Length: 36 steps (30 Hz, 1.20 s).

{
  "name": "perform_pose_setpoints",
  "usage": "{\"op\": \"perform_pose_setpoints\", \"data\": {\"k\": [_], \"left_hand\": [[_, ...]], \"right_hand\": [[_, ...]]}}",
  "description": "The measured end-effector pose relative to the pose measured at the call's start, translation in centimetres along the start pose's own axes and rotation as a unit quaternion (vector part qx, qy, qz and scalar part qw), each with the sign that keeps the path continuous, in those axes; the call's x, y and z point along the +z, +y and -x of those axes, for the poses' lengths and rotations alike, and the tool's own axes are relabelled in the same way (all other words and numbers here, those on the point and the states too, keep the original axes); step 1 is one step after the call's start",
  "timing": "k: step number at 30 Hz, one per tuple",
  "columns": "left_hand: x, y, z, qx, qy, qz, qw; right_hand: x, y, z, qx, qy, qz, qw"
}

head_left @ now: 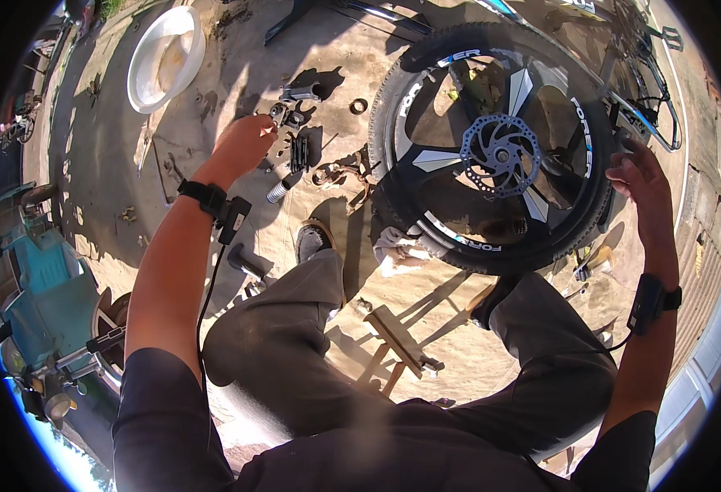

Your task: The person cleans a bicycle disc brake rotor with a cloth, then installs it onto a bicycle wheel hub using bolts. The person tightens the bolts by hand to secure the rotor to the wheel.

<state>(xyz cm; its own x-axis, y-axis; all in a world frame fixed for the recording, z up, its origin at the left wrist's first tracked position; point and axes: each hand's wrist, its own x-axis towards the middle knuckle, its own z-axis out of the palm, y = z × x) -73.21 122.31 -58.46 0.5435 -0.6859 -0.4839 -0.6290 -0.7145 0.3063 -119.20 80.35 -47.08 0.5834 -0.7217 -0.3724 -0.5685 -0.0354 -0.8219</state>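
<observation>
Bicycle wheel is sitting disc side up, right of centre in the scene. On the left, the left hand is hanging near loose metal parts, fingers bunched; I cannot tell whether they are gripping anything. Farther right, the wheel is looking bulky, its spokes stiff, its tyre probably grippy; opposite sides of the tyre are likely offering the best hold, sparing the thin brake disc. Beside its right edge, the right hand is hanging half-curled; whether it is holding anything, I cannot tell.
</observation>
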Motion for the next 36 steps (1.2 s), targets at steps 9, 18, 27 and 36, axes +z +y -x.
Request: {"op": "perform_pose_setpoints", "data": {"k": [9, 18, 27, 36], "left_hand": [[11.5, -3.4, 4.3, 0.006, -0.128, 0.042, 0.991], [13.2, -2.9, 5.8, 0.001, -0.159, 0.086, 0.984], [12.4, -5.3, 9.0, -0.04, -0.129, 0.094, 0.986], [12.7, -5.6, 10.5, -0.104, -0.117, 0.107, 0.982]], "right_hand": [[3.9, -3.8, 3.7, 0.013, -0.061, 0.037, 0.997], [10.1, -4.8, 7.0, 0.077, -0.167, 0.012, 0.983], [10.7, -4.9, 9.3, 0.038, -0.189, 0.047, 0.98], [10.3, -4.9, 10.3, 0.066, -0.174, 0.04, 0.982]]}}
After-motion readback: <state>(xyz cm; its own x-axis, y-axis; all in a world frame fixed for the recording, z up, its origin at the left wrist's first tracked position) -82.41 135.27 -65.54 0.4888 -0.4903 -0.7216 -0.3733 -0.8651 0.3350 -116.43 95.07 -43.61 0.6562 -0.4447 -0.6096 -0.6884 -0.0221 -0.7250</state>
